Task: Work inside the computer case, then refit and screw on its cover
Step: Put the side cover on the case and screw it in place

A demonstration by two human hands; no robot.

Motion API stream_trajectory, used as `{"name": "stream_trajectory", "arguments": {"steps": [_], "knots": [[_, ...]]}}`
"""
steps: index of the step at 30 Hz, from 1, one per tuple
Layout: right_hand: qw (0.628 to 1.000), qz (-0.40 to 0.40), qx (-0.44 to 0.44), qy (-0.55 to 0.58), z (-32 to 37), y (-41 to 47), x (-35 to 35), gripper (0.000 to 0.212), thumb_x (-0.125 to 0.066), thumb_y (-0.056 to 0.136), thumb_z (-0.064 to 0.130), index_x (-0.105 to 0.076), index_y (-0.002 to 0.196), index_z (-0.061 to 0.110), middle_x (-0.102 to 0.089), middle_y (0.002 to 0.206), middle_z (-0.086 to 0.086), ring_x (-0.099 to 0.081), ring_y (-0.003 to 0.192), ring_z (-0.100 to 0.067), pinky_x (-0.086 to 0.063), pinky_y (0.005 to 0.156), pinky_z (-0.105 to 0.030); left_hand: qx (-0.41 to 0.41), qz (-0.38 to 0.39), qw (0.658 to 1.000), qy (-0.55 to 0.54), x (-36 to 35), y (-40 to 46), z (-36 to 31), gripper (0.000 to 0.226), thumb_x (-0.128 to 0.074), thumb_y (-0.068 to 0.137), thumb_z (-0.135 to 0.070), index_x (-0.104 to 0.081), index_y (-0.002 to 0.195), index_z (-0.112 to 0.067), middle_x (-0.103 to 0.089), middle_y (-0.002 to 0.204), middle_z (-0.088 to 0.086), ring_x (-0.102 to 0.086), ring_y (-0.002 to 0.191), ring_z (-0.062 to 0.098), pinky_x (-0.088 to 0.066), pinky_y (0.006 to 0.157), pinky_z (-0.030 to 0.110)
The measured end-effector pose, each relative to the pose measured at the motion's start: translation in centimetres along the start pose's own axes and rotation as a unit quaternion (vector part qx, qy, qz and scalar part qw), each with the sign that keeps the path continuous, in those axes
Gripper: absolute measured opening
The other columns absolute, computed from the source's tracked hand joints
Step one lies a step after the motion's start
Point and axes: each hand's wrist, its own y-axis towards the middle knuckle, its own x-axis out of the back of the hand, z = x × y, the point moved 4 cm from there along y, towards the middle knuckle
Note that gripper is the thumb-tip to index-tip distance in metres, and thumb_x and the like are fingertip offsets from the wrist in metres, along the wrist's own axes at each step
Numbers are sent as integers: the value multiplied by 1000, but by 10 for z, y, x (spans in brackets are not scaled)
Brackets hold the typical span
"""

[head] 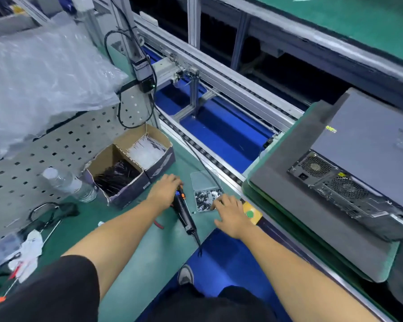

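Left hand (164, 190) on screwdriver (184, 212) beside screw box (205, 196).

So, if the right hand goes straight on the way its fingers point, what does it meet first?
Most likely the clear plastic screw box: the right hand points up-left, its fingertips already at the box's near edge. Whether they touch is unclear.
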Motion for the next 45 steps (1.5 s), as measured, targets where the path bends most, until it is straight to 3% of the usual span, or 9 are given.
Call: {"name": "stream_trajectory", "arguments": {"steps": [7,18,23,28,31,34,40,43,45], "knots": [[996,41,-67,46,8,8,-27,39,-58,93,33,-48,130,24,-35,143,-7,-31,133,-30,-25,113,-46,-130,147,950,242,-20,52,-17,46,-68,92,-7,-55,136,-12,-53,135,7,-48,127,28,-50,101,44],[990,34,-110,81,1,17,-48,37,-59,92,33,-48,127,25,-37,135,-5,-31,126,-27,-27,109,-43,-282,195,893,294,-20,71,-19,33,-41,107,-10,-51,136,-2,-54,140,14,-51,128,32,-52,90,43],[985,31,-137,103,0,15,-43,42,-59,93,34,-46,132,22,-36,138,-8,-32,127,-30,-27,110,-43,-411,146,818,375,-10,68,-14,34,-34,109,-26,-58,125,-8,-62,128,14,-60,114,32,-48,101,39],[960,-28,-200,192,-9,9,-24,46,-61,94,31,-44,135,20,-41,134,-6,-34,125,-28,-29,106,-40,-440,72,852,275,14,78,-7,36,-18,102,-39,-48,108,-19,-58,113,3,-55,104,24,-42,100,39],[913,-101,-261,296,-21,4,-8,43,-66,93,29,-45,128,16,-48,128,-5,-41,118,-26,-36,104,-41,-339,40,930,134,32,85,-11,21,-37,106,-32,-49,123,-27,-52,114,-8,-56,104,14,-48,95,38],[875,-132,-261,386,-36,-5,10,43,-68,93,24,-45,128,14,-54,127,-4,-50,116,-26,-43,101,-45,-271,4,960,-76,49,86,-58,13,-58,102,-30,-54,114,-30,-58,110,-11,-62,96,12,-54,85,37],[838,-150,-249,463,-69,-20,37,5,-49,99,18,-44,100,17,-65,99,-19,-63,87,-36,-50,79,-45,-111,122,833,-527,46,81,-153,21,-67,97,-11,-59,102,8,-72,107,14,-74,101,28,-60,89,46],[845,-135,-252,452,-83,-23,38,18,-42,100,14,-36,84,16,-60,91,-28,-57,83,-42,-40,70,-42,-87,136,836,-524,39,80,-162,23,-67,97,-9,-61,113,5,-73,106,23,-72,101,30,-59,87,40],[847,-114,-260,450,-87,-26,32,19,-40,101,13,-35,83,15,-56,88,-26,-50,78,-35,-35,69,-40,-86,130,879,-451,32,80,-150,21,-70,95,-10,-62,115,-5,-70,101,20,-70,95,25,-55,81,35]]}}
